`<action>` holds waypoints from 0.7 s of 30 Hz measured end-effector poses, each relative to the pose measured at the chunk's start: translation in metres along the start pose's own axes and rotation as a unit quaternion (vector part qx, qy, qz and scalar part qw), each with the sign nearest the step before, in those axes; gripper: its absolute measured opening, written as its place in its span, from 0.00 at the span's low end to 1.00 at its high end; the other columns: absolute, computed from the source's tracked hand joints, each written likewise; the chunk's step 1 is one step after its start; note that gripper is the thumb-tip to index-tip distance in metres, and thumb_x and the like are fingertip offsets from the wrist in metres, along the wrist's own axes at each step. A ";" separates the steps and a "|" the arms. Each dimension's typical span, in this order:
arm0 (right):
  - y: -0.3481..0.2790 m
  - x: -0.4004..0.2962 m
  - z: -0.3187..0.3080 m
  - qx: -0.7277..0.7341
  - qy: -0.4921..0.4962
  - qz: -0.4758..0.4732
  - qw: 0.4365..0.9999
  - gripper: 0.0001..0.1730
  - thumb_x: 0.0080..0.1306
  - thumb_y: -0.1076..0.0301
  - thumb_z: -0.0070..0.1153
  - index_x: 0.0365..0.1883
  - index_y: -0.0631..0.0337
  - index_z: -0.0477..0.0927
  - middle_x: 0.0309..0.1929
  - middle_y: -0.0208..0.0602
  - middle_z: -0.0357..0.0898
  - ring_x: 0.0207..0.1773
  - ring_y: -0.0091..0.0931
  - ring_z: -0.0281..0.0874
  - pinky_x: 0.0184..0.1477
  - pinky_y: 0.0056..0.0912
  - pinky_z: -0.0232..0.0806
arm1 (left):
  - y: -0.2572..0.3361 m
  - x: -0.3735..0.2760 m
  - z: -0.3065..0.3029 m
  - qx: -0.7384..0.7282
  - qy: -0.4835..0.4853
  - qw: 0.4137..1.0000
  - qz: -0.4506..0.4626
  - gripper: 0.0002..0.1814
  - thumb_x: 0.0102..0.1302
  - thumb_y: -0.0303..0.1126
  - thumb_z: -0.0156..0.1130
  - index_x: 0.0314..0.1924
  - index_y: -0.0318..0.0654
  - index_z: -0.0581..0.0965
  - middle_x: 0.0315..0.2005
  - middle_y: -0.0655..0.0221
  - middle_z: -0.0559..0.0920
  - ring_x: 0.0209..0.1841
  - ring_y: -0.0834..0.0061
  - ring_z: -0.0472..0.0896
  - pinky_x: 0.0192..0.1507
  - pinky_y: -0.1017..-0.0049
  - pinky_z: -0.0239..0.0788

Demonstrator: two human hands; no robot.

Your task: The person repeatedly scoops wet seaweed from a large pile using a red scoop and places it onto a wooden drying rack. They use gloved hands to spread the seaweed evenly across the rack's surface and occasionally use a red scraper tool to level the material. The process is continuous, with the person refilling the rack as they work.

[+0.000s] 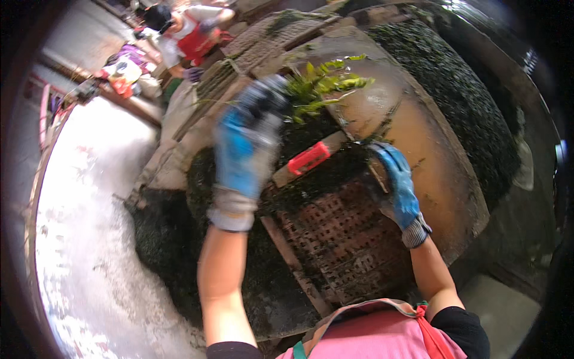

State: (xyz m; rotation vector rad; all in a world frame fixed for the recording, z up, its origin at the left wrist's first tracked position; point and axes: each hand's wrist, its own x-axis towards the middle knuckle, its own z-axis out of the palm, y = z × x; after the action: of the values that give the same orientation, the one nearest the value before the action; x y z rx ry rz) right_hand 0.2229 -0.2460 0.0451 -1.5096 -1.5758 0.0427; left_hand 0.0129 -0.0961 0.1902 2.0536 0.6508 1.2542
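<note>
My left hand [249, 134], in a blue and grey glove, is raised and blurred by motion, shut on a bunch of green leafy plants [320, 87] whose leaves spread to the right. Lower on the right, my right hand [397, 179], in a blue glove, is at the near edge of a basin of brown water [417, 130]; its fingers bend over dark wet plant matter, and whether it grips any is unclear. Between the hands a red plastic object [309, 158] lies on a wooden bar. A reddish crate with an openwork bottom [345, 233] is in front of me.
A large dark green heap [448, 89] lies beyond the basin. Another dark heap [166, 256] rests on the pale floor at left. A co-worker in a red apron [197, 40] is at the upper left, near a pile of bags [128, 72].
</note>
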 end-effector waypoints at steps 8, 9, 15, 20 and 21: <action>0.145 0.036 -0.031 -0.283 -0.006 0.040 0.958 0.44 0.67 0.41 0.52 0.74 0.56 0.55 0.74 0.57 0.52 0.77 0.49 0.48 0.77 0.52 0.44 | -0.068 -0.143 0.102 0.448 -0.206 0.867 0.072 0.20 0.59 0.36 0.66 0.50 0.35 0.80 0.54 0.58 0.78 0.57 0.55 0.74 0.58 0.53 0.66; 0.178 0.059 -0.035 -0.329 -0.023 0.042 0.943 0.40 0.69 0.47 0.52 0.72 0.58 0.56 0.74 0.54 0.54 0.76 0.47 0.50 0.77 0.48 0.46 | -0.057 -0.134 0.101 0.439 -0.228 0.865 0.078 0.18 0.59 0.35 0.66 0.47 0.35 0.81 0.51 0.58 0.80 0.56 0.55 0.75 0.57 0.53 0.66; 0.130 0.073 0.040 -0.032 -0.118 -0.152 0.981 0.24 0.72 0.61 0.48 0.65 0.55 0.69 0.64 0.48 0.71 0.68 0.45 0.67 0.73 0.47 0.55 | -0.103 -0.114 0.117 0.486 -0.317 0.808 0.105 0.28 0.71 0.39 0.53 0.64 0.26 0.68 0.67 0.46 0.66 0.73 0.50 0.60 0.76 0.57 0.42; 0.150 0.001 -0.030 0.510 0.179 0.276 0.795 0.25 0.74 0.56 0.50 0.63 0.60 0.72 0.58 0.34 0.78 0.58 0.27 0.75 0.65 0.33 0.64 | -0.103 -0.125 0.129 0.352 -0.305 0.879 0.100 0.27 0.66 0.38 0.58 0.60 0.27 0.72 0.62 0.45 0.72 0.66 0.47 0.69 0.69 0.54 0.57; 0.167 -0.005 -0.017 0.465 0.301 0.140 0.821 0.23 0.73 0.58 0.53 0.61 0.61 0.74 0.55 0.31 0.79 0.54 0.22 0.76 0.61 0.26 0.68 | -0.102 -0.123 0.137 0.356 -0.240 0.893 0.136 0.23 0.65 0.37 0.59 0.55 0.28 0.76 0.56 0.46 0.77 0.60 0.48 0.75 0.63 0.55 0.64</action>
State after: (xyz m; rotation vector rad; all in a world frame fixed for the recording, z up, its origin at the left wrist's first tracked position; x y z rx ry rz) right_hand 0.3614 -0.2186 -0.0463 -0.8082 -0.6158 0.4027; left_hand 0.0760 -0.1480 -0.0033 3.0103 0.6542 0.6063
